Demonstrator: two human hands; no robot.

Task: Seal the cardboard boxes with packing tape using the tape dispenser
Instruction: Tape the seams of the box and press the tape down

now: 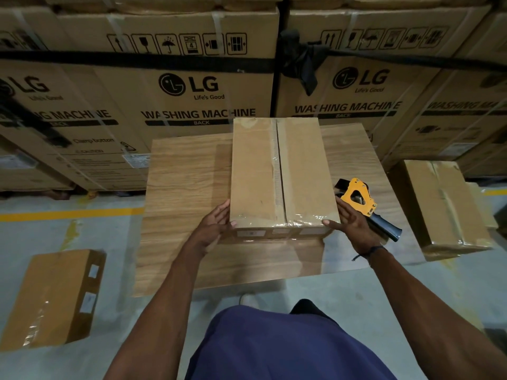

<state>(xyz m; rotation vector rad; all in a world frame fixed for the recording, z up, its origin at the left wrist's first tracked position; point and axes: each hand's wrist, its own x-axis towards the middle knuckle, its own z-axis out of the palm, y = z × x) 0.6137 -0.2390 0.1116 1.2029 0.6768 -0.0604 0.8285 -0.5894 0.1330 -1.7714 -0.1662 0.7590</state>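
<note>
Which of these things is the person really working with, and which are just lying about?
In the job:
box on the table, both hands at its near corners: left hand, right hand
tape dispenser, lying by the right hand

Lying about:
floor box, left
floor box, right
washing machine cartons

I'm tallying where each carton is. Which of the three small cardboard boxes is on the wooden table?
The box between both hands, with tape along its centre seam. The left box and the right box both sit on the floor beside the table.
</note>
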